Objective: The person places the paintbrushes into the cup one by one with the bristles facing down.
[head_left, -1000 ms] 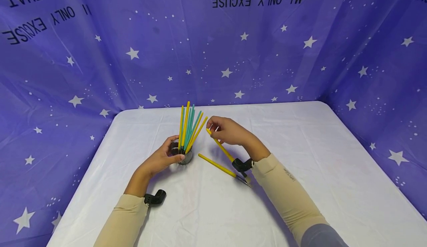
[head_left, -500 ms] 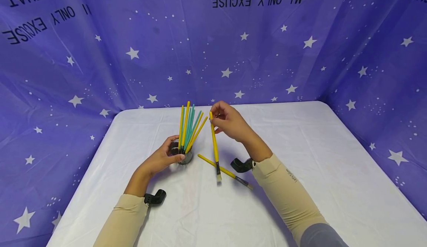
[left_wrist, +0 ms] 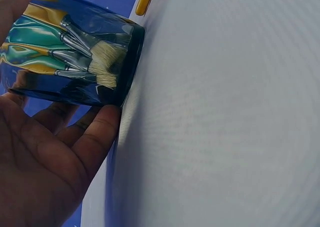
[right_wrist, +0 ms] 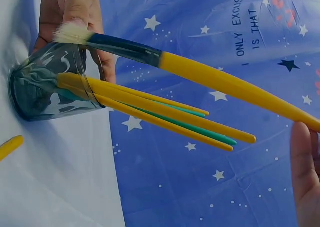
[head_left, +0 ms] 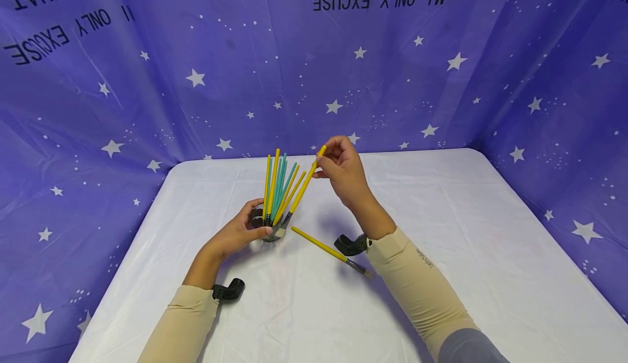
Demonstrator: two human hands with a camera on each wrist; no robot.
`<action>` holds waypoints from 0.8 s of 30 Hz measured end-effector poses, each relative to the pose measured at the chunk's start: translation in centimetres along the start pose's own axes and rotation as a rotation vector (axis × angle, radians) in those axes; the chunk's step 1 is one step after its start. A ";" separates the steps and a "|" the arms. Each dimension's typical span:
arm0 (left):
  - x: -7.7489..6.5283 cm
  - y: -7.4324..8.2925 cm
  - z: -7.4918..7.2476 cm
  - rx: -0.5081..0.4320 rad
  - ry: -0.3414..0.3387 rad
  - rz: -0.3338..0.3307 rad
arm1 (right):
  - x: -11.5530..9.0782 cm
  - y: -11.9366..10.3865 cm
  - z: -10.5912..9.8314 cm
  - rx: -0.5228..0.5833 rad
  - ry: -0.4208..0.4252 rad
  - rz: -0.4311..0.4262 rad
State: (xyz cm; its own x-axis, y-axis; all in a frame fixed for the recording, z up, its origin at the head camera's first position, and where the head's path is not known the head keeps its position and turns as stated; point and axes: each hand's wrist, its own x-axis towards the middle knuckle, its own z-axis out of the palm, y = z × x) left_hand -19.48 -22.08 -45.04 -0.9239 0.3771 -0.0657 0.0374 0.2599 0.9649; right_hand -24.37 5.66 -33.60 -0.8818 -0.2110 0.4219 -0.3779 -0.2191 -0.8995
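Observation:
My left hand (head_left: 235, 235) holds a dark see-through glass (right_wrist: 32, 99) that stands on the table, with the thumb on its near side. Several paintbrushes (head_left: 277, 188) with yellow and teal handles stand in it, and their pale bristles (left_wrist: 106, 59) show through its wall in the left wrist view. Up and to the right, my right hand (head_left: 345, 173) pinches a yellow paintbrush (right_wrist: 215, 79) near the end of its handle. That brush slants bristles down, its tip overlapping the glass rim in the head view. A second yellow paintbrush (head_left: 321, 244) lies on the table right of the glass.
A white cloth (head_left: 314, 319) covers the table. Purple curtains (head_left: 294, 68) with stars and lettering hang behind and at both sides. A black wrist camera (head_left: 229, 290) sits on the left wrist, another black camera (head_left: 350, 244) on the right.
My right hand has risen, swinging the held paintbrush from slanting down rightward, through near upright, to slanting down leftward, its bristles now at the glass. The left hand and the glass stay put.

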 end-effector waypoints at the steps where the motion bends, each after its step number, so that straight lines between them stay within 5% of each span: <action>1: 0.0 0.0 0.0 0.001 -0.001 0.002 | 0.0 0.0 0.0 0.013 0.019 -0.012; 10: 0.1 -0.1 -0.1 0.003 0.000 0.004 | 0.0 0.6 0.8 0.079 0.123 -0.095; 24: 0.0 0.0 0.0 0.003 -0.003 0.018 | -1.2 2.9 3.5 -0.128 -0.004 -0.072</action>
State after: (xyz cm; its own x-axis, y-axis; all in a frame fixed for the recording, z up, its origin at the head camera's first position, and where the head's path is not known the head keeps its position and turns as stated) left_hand -19.47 -22.08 -45.02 -0.9218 0.3845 -0.0490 0.0553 0.2556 0.9652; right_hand -23.40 1.93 -36.38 -0.8503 -0.2027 0.4857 -0.4730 -0.1105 -0.8741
